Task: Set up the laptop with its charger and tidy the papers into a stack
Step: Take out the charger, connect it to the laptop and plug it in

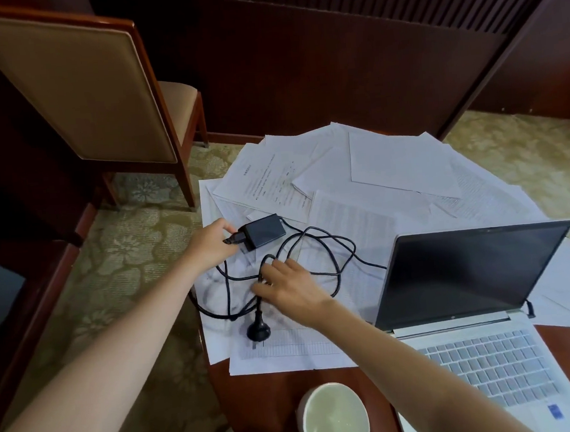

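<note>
A silver laptop (481, 337) stands open at the right with a dark screen. Loose white papers (359, 183) lie scattered over the round table. On them rests a black charger brick (266, 230) with a tangled black cable (326, 246) and a round wall plug (258, 330). My left hand (213, 242) grips the connector end at the brick's left side. My right hand (290, 288) pinches a loop of the cable just left of the laptop.
A white cup (335, 418) stands at the table's near edge. A wooden chair with tan upholstery (76, 92) stands at the far left on patterned carpet (128, 260). Dark wood panelling fills the back. The table's brown rim (256, 403) shows near me.
</note>
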A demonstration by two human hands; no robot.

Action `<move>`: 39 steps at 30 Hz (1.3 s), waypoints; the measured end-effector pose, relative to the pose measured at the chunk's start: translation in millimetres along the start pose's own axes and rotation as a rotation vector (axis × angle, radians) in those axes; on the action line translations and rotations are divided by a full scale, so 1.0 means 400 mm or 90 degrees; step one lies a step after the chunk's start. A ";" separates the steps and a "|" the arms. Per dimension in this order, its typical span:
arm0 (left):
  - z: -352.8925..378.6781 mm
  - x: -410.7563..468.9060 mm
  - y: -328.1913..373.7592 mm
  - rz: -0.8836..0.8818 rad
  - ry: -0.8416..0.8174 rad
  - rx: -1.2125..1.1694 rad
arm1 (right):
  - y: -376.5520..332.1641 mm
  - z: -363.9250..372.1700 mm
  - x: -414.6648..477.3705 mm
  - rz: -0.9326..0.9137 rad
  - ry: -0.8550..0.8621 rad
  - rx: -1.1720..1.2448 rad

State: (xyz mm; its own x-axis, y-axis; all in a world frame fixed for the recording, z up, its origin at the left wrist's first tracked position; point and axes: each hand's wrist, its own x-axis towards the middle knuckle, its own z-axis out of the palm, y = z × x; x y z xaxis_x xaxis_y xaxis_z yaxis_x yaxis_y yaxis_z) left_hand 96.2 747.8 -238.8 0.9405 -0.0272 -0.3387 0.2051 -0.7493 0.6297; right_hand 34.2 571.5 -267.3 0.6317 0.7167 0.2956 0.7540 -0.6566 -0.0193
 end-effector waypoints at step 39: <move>0.073 -0.134 0.058 0.263 0.023 0.165 | 0.134 -0.184 0.131 0.583 -0.470 0.560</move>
State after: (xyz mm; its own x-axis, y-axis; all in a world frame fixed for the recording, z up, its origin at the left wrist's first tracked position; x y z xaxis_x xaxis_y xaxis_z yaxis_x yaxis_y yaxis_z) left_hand 42.7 712.5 -226.3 0.9388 -0.3375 -0.0693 -0.2575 -0.8208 0.5100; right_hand 94.4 556.7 -182.5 0.6823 0.2704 -0.6792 -0.2581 -0.7802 -0.5698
